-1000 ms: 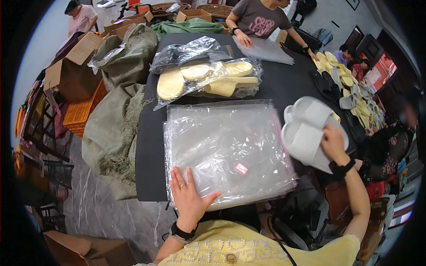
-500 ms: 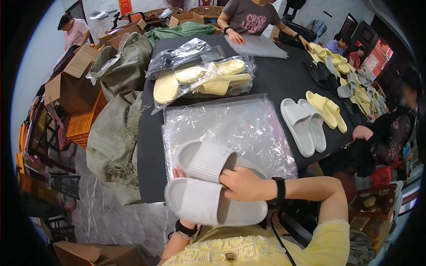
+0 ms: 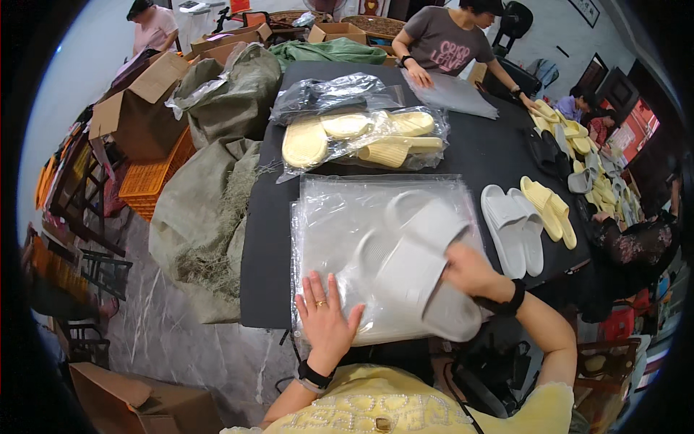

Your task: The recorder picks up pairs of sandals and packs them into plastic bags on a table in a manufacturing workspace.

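Observation:
My right hand [image 3: 473, 271] grips a pair of light grey slide sandals [image 3: 412, 271] by their straps, its fingers closed at the openings. The pair is a little blurred and lies over a stack of clear plastic bags [image 3: 336, 210]. Flat on the near left corner of that stack rests my left hand [image 3: 325, 315], fingers spread, holding nothing. To the right, another grey pair [image 3: 512, 228] stands on the black table [image 3: 264, 289] beside yellow slides [image 3: 549, 210]. Beyond the stack, yellow slides in clear bags [image 3: 369, 137] lie on the table.
Across the table a person [image 3: 452, 43] touches more clear bags [image 3: 455, 94] and a heap of slides [image 3: 578, 137]. Another person's sleeve [image 3: 632, 239] shows at the right. Left of the table stand woven sacks [image 3: 206, 224], an orange basket [image 3: 155, 173] and a cardboard box [image 3: 141, 108].
The grey slides have gone from in front of my body to over the bag stack, rightward and away. My left hand has let go of them and lies flat on the bags.

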A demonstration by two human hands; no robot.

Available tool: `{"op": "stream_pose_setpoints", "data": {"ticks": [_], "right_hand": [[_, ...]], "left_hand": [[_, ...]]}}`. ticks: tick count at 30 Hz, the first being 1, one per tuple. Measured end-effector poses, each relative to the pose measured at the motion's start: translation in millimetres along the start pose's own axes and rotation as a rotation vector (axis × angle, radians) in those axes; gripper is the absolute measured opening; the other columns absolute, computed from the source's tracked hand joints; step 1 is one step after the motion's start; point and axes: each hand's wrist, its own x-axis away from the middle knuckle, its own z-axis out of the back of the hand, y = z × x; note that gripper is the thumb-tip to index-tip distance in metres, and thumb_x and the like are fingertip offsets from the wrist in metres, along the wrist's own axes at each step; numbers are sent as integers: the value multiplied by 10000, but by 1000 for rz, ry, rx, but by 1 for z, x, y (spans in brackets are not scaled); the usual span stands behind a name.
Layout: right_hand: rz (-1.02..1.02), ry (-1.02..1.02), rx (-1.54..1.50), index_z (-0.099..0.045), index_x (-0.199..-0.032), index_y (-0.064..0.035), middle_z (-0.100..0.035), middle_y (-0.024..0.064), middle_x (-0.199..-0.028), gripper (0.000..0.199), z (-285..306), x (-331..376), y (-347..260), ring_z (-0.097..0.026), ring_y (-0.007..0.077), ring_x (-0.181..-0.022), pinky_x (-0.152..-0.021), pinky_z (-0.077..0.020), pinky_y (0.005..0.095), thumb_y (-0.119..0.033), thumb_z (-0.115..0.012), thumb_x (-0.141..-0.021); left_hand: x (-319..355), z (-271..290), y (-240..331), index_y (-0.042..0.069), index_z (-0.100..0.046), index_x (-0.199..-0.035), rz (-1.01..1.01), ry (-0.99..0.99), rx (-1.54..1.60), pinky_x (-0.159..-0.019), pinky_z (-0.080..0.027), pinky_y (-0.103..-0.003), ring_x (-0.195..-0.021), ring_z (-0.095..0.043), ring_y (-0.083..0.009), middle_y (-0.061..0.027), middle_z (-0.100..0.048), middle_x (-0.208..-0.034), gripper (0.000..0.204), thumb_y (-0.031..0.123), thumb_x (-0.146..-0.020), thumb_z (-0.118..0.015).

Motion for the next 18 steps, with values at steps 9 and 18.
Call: {"op": "stream_pose_setpoints", "data": {"ticks": [9, 18], "right_hand": [[251, -318, -10, -550, -862, 30, -535, 196, -956, 183, -48, -79, -61, -541, 398, -866, -759, -451, 457, -93, -471, -753], [39, 255, 22, -602, -953, -8, -560, 191, -1003, 247, -17, -115, 16, -546, 398, -892, -761, -457, 450, -99, -503, -746]], "left_hand": [[3, -7, -2, 72, -470, -1282, 140, -157, 528, -1061, -221, -450, -1220, -409, -323, -137, -502, -1271, 606, 396, -786, -596], [-2, 3, 3, -8, -461, -1252, -34, 58, 35, -1028, -206, -546, -1310, -240, -425, -283, -273, -1400, 675, 482, -801, -575]]}}
